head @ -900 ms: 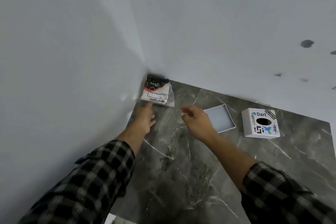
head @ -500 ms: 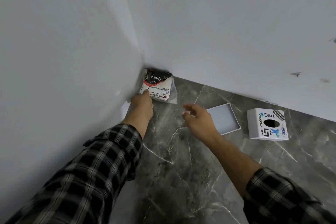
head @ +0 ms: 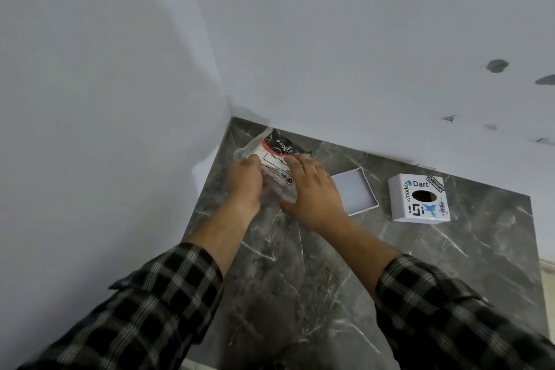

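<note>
plastic tissue pack [head: 274, 165] at far-left corner of marble counter [head: 300, 294]: l hand [head: 244, 183] grips its left edge, r hand [head: 312, 192] curls round right side.

Two plain, pale grey-white walls meet in a corner: the left wall [head: 105, 99] and the back wall [head: 360, 39]. A desk [head: 300, 294] stands tight in that corner, its dark grey marble-look top crossed by thin white veins. Several dark smudges [head: 497, 65] mark the back wall at the right. The light is soft and even, with faint shadow along the corner.
</note>
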